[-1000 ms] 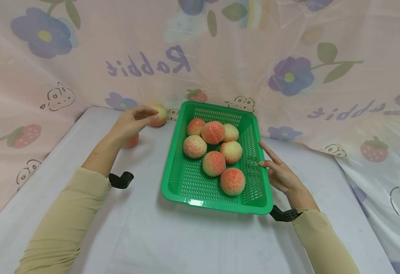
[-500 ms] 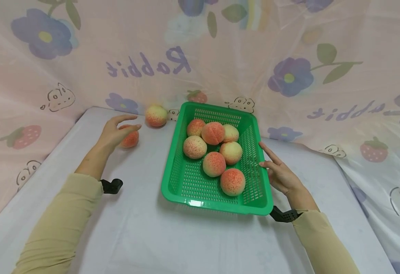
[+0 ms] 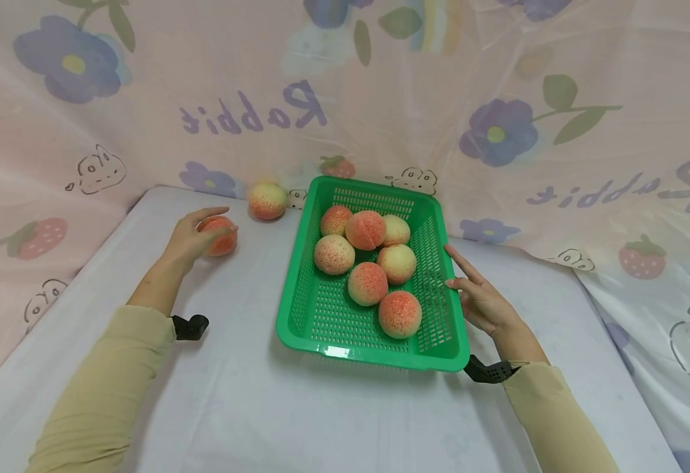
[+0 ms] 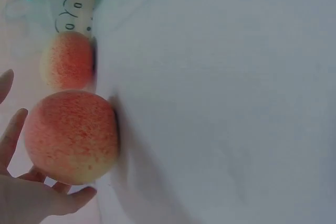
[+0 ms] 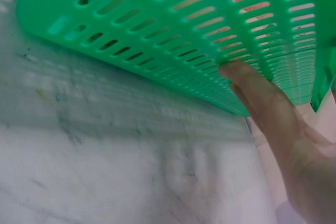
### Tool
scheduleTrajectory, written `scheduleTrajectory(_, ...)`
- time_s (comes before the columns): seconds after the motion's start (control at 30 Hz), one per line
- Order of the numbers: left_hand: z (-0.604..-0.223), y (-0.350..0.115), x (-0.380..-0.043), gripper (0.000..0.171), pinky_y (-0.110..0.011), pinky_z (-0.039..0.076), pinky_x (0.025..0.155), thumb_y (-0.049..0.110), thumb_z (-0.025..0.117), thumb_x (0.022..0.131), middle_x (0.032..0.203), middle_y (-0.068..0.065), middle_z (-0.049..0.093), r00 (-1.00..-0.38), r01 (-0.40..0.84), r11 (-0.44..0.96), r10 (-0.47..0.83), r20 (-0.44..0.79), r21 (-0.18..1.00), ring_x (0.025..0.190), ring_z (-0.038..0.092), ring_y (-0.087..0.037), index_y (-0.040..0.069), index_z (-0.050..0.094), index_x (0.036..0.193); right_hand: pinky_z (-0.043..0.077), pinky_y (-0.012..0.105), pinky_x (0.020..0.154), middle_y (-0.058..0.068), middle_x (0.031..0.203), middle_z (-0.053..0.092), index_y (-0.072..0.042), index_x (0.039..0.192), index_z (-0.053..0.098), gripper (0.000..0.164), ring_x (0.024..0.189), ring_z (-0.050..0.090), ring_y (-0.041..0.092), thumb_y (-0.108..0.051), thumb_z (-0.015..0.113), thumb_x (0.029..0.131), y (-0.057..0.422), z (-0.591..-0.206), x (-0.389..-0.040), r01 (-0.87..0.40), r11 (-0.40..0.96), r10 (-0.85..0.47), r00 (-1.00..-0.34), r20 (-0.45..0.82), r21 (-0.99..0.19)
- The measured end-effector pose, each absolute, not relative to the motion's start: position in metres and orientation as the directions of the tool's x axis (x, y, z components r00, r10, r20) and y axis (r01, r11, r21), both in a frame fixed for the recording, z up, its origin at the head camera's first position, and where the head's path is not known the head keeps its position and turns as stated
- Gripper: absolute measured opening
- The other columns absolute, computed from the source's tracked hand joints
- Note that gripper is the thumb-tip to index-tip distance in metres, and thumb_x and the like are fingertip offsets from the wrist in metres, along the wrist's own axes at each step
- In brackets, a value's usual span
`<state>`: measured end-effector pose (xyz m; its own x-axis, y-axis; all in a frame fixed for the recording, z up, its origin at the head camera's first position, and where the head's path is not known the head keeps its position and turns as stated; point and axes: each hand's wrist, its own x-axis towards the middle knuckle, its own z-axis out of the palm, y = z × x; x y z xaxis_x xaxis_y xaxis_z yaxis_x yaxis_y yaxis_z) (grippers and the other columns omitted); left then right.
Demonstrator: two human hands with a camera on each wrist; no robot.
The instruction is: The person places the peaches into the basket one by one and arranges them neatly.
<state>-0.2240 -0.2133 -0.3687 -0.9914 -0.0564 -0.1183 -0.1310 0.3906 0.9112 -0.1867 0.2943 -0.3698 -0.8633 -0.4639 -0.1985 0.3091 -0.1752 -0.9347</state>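
Note:
My left hand (image 3: 186, 242) is spread beside a reddish peach (image 3: 223, 244) at the left of the white table. In the left wrist view, thumb and fingers stand around part of that peach (image 4: 73, 137), with gaps showing. Farther back, near the cloth wall, sits a yellow and red peach (image 3: 268, 201). A green perforated basket (image 3: 286, 309) stands at the centre with several peaches inside, among them a red one (image 3: 400, 315) near its front. My right hand (image 3: 488, 306) touches the basket's right side; in the right wrist view its extended fingers (image 5: 252, 85) rest against the slotted wall.
A patterned cloth wall (image 3: 380, 118) rises behind the table and along its sides. White cloth covers the table (image 3: 321, 420), whose surface extends in front of the basket and between it and the left arm.
My left hand has moved left and toward me, away from the yellow and red peach, to the nearer reddish peach. My right hand and the basket have stayed put.

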Motion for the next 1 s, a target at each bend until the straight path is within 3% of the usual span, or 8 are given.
scheduleTrajectory(0.17,-0.381,-0.218,-0.225,0.063,-0.053,0.021,0.114,0.010,0.059,0.092,0.157,-0.018,0.019,-0.988,-0.156,0.348,-0.053,-0.147,0.924,0.143,0.019,-0.038,0.013,0.034,0.150,0.056,0.030,0.075,0.002,0.135,0.040,-0.035,0.155,0.006,0.072,0.093,0.066,0.015,0.002,0.038,0.101,0.294,-0.370,-0.186,0.308,-0.179,-0.464,-0.864,-0.196,-0.934)
scheduleTrajectory(0.37,-0.388,-0.221,-0.226,0.064,-0.050,0.025,0.114,0.008,0.062,0.091,0.157,-0.017,0.021,-0.983,-0.184,0.298,-0.080,-0.168,0.937,0.142,0.023,-0.036,0.017,0.036,0.149,0.056,0.030,0.075,0.003,0.135,0.041,-0.036,0.154,0.006,0.072,0.092,0.067,0.015,0.002,0.038,0.101,0.294,-0.370,-0.186,0.309,-0.185,-0.462,-0.865,-0.195,-0.933)
scheduleTrajectory(0.57,-0.387,-0.218,-0.223,0.061,-0.051,0.027,0.112,0.007,0.063,0.090,0.155,-0.019,0.023,-0.987,-0.155,0.307,-0.086,-0.135,0.939,0.140,0.026,-0.038,0.012,0.039,0.146,0.056,0.029,0.076,0.003,0.137,0.035,-0.037,0.154,0.007,0.072,0.094,0.065,0.015,0.001,0.037,0.101,0.293,-0.370,-0.186,0.315,-0.180,-0.456,-0.866,-0.205,-0.932)
scheduleTrajectory(0.8,-0.383,-0.216,-0.217,0.059,-0.052,0.030,0.109,0.011,0.064,0.090,0.152,-0.023,0.028,-0.992,-0.126,0.388,-0.054,-0.114,0.913,0.137,0.030,-0.039,0.010,0.042,0.144,0.056,0.029,0.076,0.003,0.136,0.038,-0.037,0.154,0.008,0.072,0.094,0.065,0.015,0.001,0.038,0.101,0.294,-0.370,-0.186,0.315,-0.181,-0.453,-0.868,-0.205,-0.932)
scheduleTrajectory(1.0,-0.378,-0.214,-0.213,0.061,-0.043,0.037,0.100,0.022,0.068,0.090,0.150,-0.020,0.034,-0.993,-0.112,0.395,-0.008,-0.118,0.912,0.130,0.037,-0.034,0.015,0.043,0.145,0.056,0.029,0.075,0.002,0.137,0.037,-0.037,0.154,0.008,0.072,0.092,0.066,0.014,0.001,0.038,0.101,0.294,-0.370,-0.187,0.312,-0.180,-0.463,-0.864,-0.199,-0.933)
